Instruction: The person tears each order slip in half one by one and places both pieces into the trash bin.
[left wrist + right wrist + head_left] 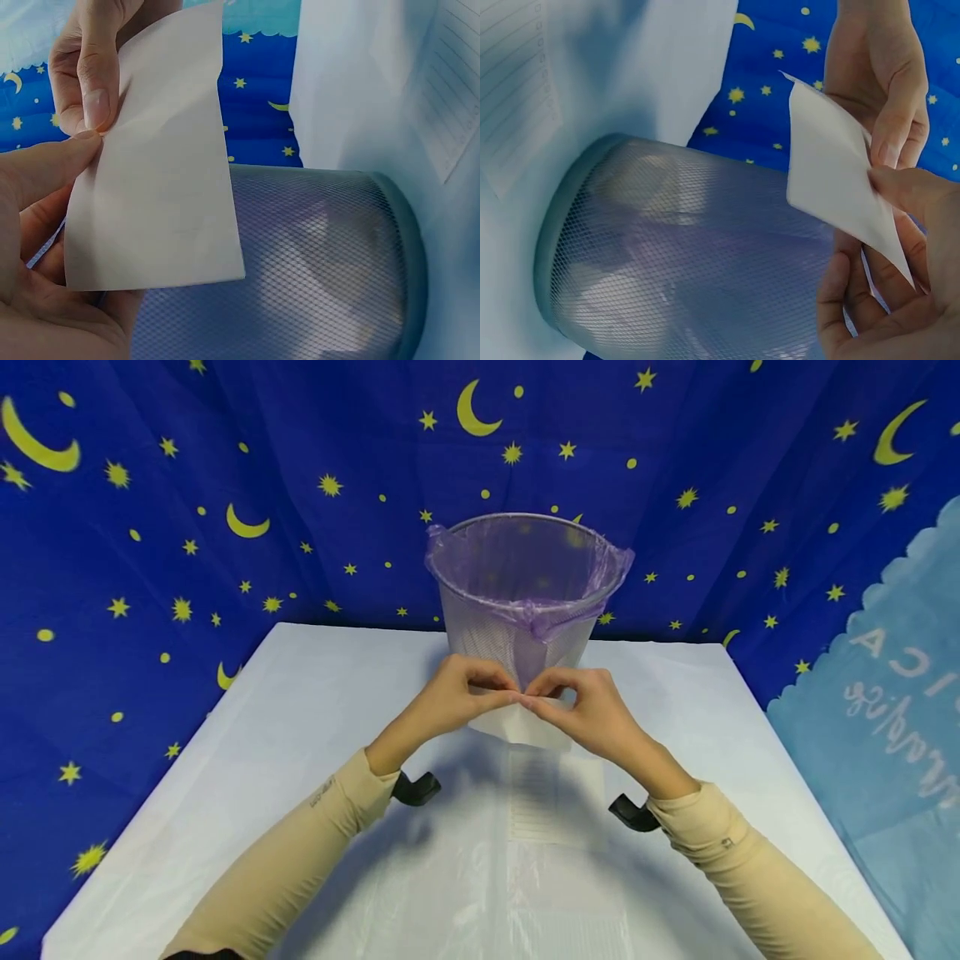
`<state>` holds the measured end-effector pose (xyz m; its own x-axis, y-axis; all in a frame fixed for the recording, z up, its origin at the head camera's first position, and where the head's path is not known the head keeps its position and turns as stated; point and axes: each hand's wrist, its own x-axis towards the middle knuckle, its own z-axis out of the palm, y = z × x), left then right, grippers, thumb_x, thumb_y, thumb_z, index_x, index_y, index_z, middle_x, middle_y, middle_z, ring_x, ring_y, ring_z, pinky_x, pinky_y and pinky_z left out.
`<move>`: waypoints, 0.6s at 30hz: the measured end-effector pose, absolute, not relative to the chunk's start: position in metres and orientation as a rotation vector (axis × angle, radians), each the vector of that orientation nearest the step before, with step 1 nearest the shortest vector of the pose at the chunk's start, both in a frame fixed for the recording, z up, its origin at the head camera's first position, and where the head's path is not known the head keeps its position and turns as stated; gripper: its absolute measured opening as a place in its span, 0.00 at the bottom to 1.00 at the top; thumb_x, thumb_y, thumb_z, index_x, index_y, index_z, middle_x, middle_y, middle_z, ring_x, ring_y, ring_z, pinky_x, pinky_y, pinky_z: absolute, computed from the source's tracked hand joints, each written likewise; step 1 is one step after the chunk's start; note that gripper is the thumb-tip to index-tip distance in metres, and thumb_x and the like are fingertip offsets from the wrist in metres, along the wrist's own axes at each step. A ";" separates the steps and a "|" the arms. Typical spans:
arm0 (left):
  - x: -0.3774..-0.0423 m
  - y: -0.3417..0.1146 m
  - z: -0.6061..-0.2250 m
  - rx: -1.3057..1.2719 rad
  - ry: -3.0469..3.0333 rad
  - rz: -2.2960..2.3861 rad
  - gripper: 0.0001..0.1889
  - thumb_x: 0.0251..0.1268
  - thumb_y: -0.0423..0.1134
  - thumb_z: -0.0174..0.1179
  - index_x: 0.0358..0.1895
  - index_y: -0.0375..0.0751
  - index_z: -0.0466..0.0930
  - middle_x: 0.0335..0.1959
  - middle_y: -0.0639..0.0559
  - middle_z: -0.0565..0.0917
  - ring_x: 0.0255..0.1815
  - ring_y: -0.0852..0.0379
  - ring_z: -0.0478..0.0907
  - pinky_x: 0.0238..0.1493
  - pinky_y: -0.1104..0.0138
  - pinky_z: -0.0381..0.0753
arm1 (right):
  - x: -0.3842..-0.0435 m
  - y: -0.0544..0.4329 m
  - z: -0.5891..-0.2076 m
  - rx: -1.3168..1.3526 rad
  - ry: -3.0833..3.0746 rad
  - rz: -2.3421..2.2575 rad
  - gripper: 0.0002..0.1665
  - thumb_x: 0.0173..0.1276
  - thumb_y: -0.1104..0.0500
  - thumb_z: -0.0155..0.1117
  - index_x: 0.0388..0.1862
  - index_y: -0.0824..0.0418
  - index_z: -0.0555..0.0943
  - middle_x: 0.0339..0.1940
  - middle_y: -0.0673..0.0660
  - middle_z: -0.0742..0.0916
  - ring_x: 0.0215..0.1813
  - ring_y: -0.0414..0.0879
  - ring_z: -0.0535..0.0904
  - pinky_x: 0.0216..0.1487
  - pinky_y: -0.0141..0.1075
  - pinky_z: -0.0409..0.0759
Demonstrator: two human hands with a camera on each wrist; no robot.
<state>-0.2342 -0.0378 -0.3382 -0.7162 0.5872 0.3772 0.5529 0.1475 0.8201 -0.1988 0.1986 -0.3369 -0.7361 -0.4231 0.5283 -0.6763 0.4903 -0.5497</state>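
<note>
Both hands meet in front of a mesh waste bin (pixel 480 639), pinching one piece of white paper (pixel 517 727) by its upper edge. The left hand (pixel 457 693) grips it between thumb and fingers, and the right hand (pixel 581 706) does the same right beside it, thumb tips together. In the left wrist view the paper (pixel 165 180) hangs down as a plain sheet. From the right wrist the paper (pixel 832 157) looks slightly bent. A purple bag (pixel 540 618) lines the bin, its edge folded over the rim and knotted at the front.
On the white-covered table (pixel 337 693) lies a lined sheet (pixel 555 797), below the hands. Black wrist mounts (pixel 416 789) stick out from both cuffs. A blue curtain (pixel 300 443) with moons and stars hangs behind; a light blue cloth (pixel 892 710) is at the right.
</note>
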 end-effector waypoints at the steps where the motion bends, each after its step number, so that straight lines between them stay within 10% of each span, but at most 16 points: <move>1: -0.234 -0.037 -0.336 1.181 2.351 1.664 0.03 0.71 0.36 0.71 0.38 0.43 0.92 0.36 0.52 0.92 0.38 0.56 0.88 0.46 0.62 0.87 | -0.198 0.199 -0.334 0.925 -2.412 1.096 0.03 0.69 0.61 0.76 0.38 0.52 0.91 0.34 0.44 0.92 0.41 0.39 0.87 0.46 0.38 0.84; 18: -0.234 -0.038 -0.292 1.304 2.418 1.597 0.04 0.71 0.37 0.70 0.38 0.43 0.92 0.36 0.54 0.91 0.40 0.59 0.88 0.50 0.62 0.87 | -0.195 0.198 -0.296 0.937 -2.339 1.082 0.03 0.69 0.61 0.76 0.38 0.53 0.91 0.33 0.45 0.92 0.40 0.39 0.86 0.47 0.34 0.81</move>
